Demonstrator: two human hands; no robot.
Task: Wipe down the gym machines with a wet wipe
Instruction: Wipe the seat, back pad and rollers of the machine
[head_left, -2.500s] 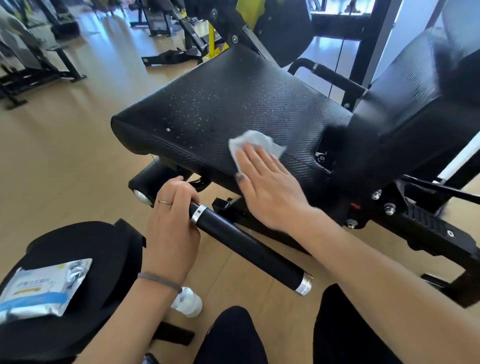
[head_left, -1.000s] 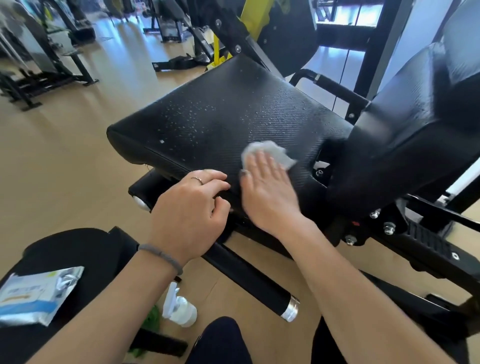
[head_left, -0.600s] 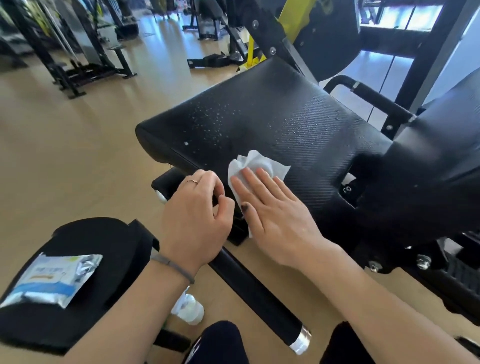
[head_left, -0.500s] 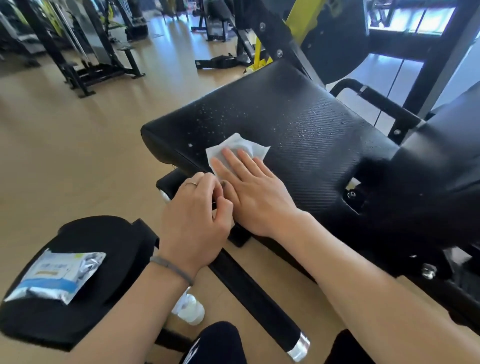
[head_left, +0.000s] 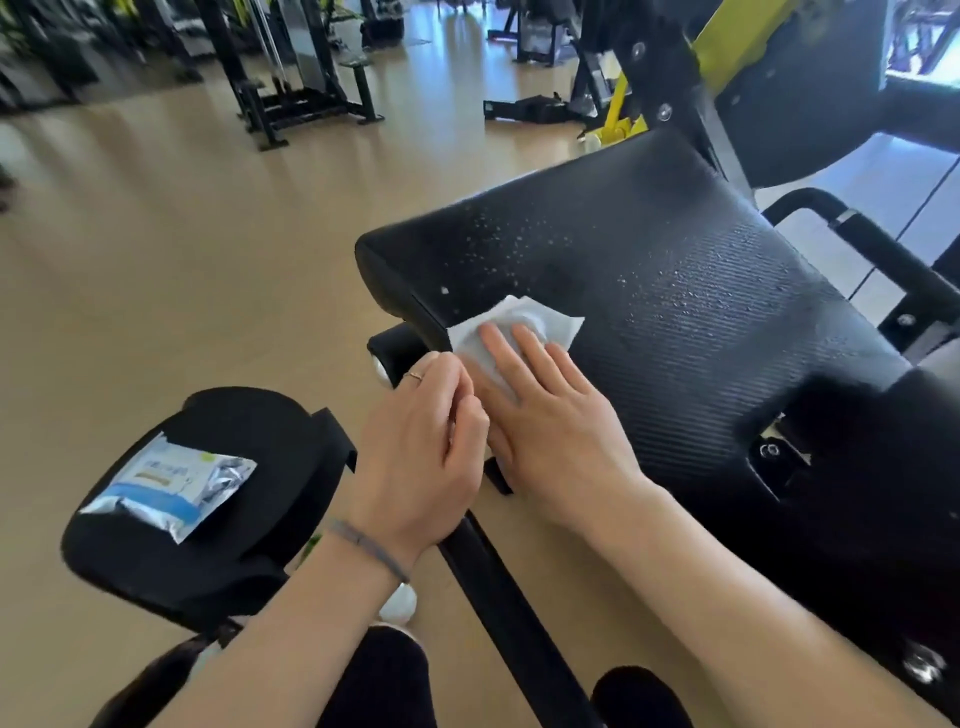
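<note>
Right hand (head_left: 550, 415) flat on wet wipe (head_left: 519, 325) at seat pad (head_left: 701, 312) front edge; left hand (head_left: 421, 447) loosely curled, empty. Risk: wipe sliding off edge, droplets missed.

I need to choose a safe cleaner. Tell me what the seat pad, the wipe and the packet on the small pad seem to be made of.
Seat pad: black vinyl or similar faux leather, ribbed texture, with droplets beading on it.
Wipe: thin white nonwoven sheet, soft and creased under the right hand.
Packet: silvery foil-like plastic film, shiny and crinkled at its edges, with a printed blue and white label.
</note>
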